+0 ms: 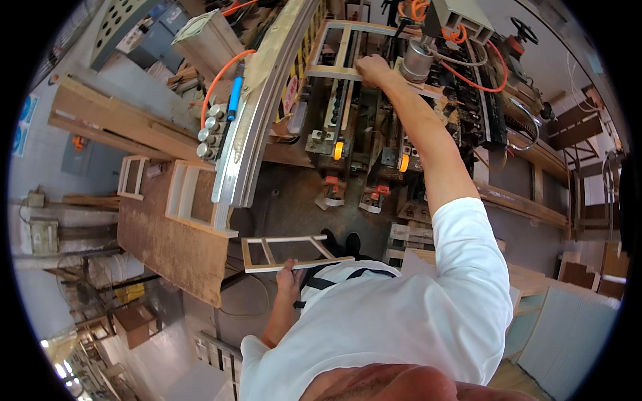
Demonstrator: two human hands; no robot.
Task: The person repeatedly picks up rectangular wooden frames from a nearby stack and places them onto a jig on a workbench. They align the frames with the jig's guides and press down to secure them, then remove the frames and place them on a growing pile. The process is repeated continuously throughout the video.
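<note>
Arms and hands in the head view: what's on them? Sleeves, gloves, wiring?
Right hand and left hand: no gloves. The right sleeve is plain white and short, ending above the elbow; the left sleeve is white too. No watch, cables or markings visible on either forearm.

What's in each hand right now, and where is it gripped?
Left hand: a wooden frame, by its near rail. Right hand: on the near rail of the farther frame, right of a crossbar; whether it grips is unclear.

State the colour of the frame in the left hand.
The frame is pale tan to whitish; head view.
</note>
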